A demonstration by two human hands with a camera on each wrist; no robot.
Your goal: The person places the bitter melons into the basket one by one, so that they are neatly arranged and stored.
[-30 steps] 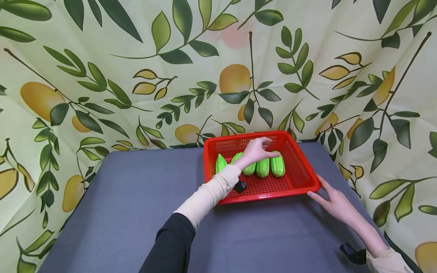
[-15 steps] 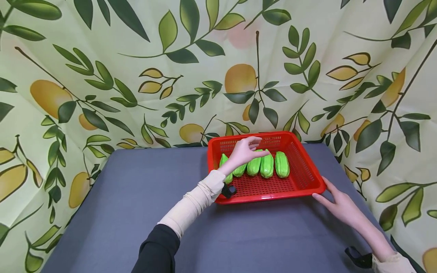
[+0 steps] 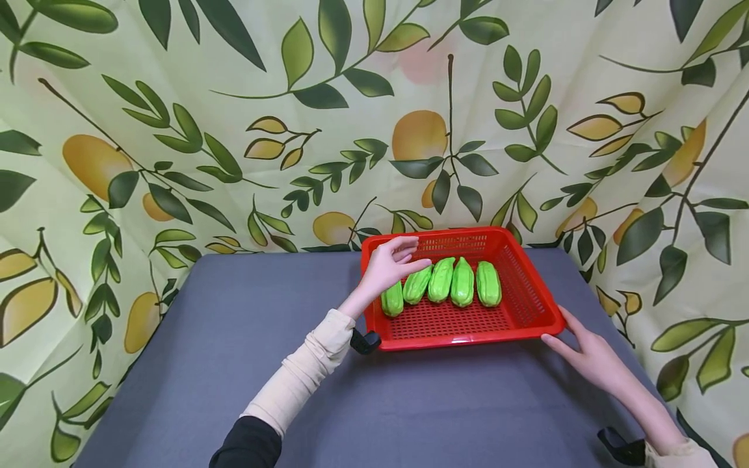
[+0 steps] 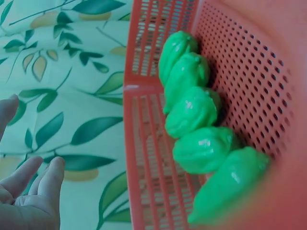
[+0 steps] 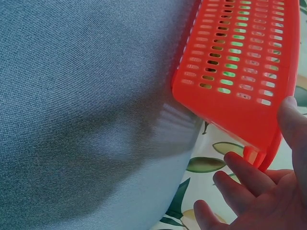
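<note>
A red perforated plastic basket [image 3: 468, 341] stands on the grey-blue table, holding several glossy green ridged gourds [image 3: 462, 283] side by side. My left hand [image 3: 387, 263] hovers over the basket's left end, near the leftmost gourd [image 3: 392, 300]. Its fingers are loosely bent, thumb apart, and it holds nothing. In the left wrist view its fingertips [image 4: 56, 163] are apart from the basket wall [image 4: 144, 153]. My right hand [image 3: 591, 354] holds the basket's near right corner, with thumb [image 5: 289, 108] against the rim and fingers around the outside.
A grey-blue cloth covers the table [image 3: 281, 292]. Behind and at both sides hangs a pale curtain [image 3: 234, 104] printed with leaves and fruit. The basket stands near the table's far right corner. Dark wrist straps [image 3: 620, 448] show at both cuffs.
My left hand has drawn back leftward from over the middle of the gourds, uncovering more of them. My right hand stays at the basket's corner. The view has shifted slightly.
</note>
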